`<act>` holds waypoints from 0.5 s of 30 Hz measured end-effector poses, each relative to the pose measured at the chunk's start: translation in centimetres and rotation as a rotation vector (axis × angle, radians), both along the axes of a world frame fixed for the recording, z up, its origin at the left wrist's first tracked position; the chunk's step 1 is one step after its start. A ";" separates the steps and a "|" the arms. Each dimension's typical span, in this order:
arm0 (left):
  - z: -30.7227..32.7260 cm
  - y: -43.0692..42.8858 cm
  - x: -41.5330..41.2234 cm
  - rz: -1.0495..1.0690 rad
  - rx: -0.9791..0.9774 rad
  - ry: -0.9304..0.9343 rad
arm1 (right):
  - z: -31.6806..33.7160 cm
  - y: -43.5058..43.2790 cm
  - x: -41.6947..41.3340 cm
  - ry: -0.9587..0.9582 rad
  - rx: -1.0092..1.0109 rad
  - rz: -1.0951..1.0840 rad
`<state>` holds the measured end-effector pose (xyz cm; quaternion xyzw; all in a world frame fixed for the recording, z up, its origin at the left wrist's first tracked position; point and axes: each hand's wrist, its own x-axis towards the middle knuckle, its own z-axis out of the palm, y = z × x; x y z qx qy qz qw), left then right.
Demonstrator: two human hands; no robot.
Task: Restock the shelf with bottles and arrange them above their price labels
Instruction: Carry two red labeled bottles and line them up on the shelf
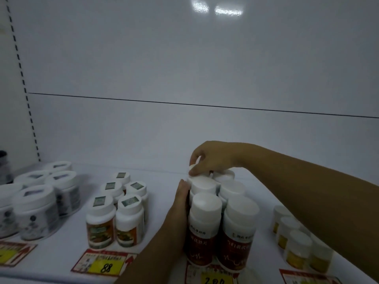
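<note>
Head view: right hand (213, 158) pinches a rear upright red-labelled bottle's cap (193, 171); left hand (181, 198) lies flat against the cluster.

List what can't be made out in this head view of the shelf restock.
- Back red-label bottles: hidden behind the front ones and the right hand.
- Price label below them: cut off by the bottom edge.
- Left hand fingers: hidden behind the bottles.
- Yellow-label jars: blurred, print unreadable.
- Dark object: cut off by the left edge.
</note>
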<state>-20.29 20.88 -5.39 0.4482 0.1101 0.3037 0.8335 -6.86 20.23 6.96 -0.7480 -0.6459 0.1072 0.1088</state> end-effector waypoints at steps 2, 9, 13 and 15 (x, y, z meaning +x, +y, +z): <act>-0.3 0.4 0.3 -0.003 0.003 0.020 | 0.1 -0.5 0.0 -0.010 -0.012 0.010; 0.0 0.3 -0.1 0.049 0.039 0.129 | 0.4 -1.8 -0.7 -0.053 -0.078 0.005; 0.4 0.1 -0.4 0.028 0.037 0.155 | 0.6 -3.5 0.0 -0.001 0.085 -0.096; 0.5 0.1 -0.4 0.003 0.042 0.157 | 0.2 -4.7 1.2 0.200 0.262 -0.203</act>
